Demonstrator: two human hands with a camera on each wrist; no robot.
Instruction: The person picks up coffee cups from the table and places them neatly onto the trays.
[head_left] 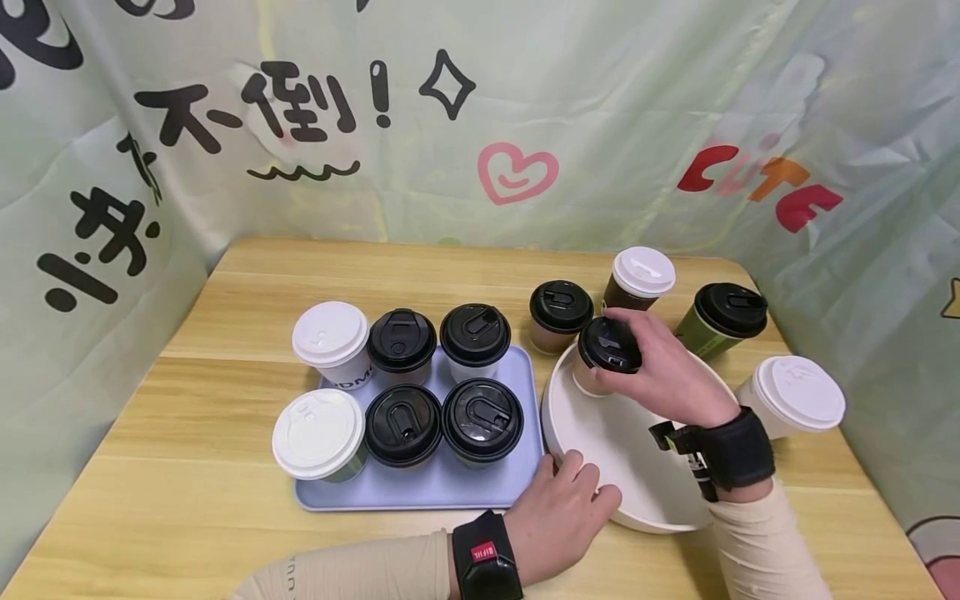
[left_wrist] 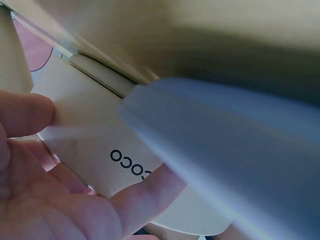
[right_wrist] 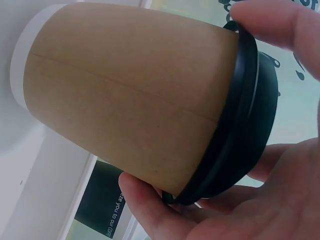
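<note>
The brown cup [right_wrist: 130, 95] is held between the thumb and fingers of the right hand [head_left: 667, 367], pinched at its black lid [right_wrist: 250, 120], over the white tray [head_left: 622, 450], whose side is touched by the loosely spread left hand [head_left: 558, 517]

The right hand [head_left: 667, 375] grips a black-lidded cup [head_left: 588, 377] by its lid at the far left of a round white tray [head_left: 637, 475]; the left hand [head_left: 561, 518] rests at its near-left rim. Six lidded cups [head_left: 405, 423] fill a blue tray [head_left: 420, 496], and four others [head_left: 558, 308] stand beyond and right.
</note>
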